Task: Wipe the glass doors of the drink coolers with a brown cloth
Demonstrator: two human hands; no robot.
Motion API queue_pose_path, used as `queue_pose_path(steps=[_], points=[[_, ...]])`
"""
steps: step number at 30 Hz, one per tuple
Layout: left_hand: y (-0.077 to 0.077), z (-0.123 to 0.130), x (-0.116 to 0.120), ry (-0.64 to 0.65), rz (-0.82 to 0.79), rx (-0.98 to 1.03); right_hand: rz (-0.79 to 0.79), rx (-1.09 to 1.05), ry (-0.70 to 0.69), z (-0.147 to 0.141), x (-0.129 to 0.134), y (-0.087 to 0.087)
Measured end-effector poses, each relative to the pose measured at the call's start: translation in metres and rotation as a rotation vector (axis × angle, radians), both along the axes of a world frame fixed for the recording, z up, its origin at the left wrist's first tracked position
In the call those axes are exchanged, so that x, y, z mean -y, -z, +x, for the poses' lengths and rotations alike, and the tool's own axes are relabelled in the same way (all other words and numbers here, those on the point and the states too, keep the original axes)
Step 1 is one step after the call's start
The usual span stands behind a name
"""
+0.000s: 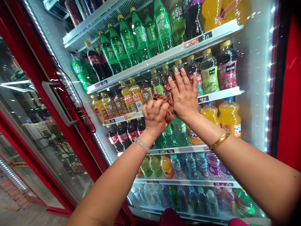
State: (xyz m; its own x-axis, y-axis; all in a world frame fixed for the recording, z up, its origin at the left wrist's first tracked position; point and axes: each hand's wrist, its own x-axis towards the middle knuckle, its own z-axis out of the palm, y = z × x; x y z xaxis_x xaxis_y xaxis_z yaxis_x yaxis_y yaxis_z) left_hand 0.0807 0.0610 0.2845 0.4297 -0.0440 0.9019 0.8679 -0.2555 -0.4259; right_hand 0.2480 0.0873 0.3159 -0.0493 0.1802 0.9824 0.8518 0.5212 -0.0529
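Note:
A bunched brown cloth (170, 108) is gripped in my left hand (155, 115), whose fingers are curled round it at the front of the third visible shelf. My right hand (184, 99) is open just to the right, its fingers stretched upward in front of the small drink bottles. Whether its fingertips touch them I cannot tell. Around my hands stand a green-labelled bottle (156, 82), orange Qoo bottles (136, 95) to the left, and a pale green juice bottle (210, 73) and a dark grape juice bottle (227, 67) to the right. My hands hide part of the shelf edge.
Green soda bottles (141, 36) line the shelf above. Below are cola bottles (122, 133), orange drink bottles (229, 114) and small blue-capped bottles (191, 164). White shelf edges (231, 91) with price tags jut forward. The red-framed fridge door (50, 103), with its handle (56, 105), is at left.

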Motion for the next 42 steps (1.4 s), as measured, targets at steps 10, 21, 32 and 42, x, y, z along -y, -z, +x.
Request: queue_pose_path(steps=[10,21,32,42], points=[[-0.067,-0.057,0.0,0.004,0.065,-0.043,-0.034,-0.004,-0.028,0.001,0.005,-0.001],[-0.011,-0.057,0.007,0.153,-0.131,-0.719,-0.027,0.007,-0.02,0.001,0.004,0.0],[0.0,-0.018,-0.006,0.042,0.016,0.157,0.058,-0.009,-0.072,0.0,-0.003,0.004],[-0.05,-0.098,0.0,0.027,-0.011,-0.376,0.181,-0.021,-0.16,-0.002,-0.016,0.007]])
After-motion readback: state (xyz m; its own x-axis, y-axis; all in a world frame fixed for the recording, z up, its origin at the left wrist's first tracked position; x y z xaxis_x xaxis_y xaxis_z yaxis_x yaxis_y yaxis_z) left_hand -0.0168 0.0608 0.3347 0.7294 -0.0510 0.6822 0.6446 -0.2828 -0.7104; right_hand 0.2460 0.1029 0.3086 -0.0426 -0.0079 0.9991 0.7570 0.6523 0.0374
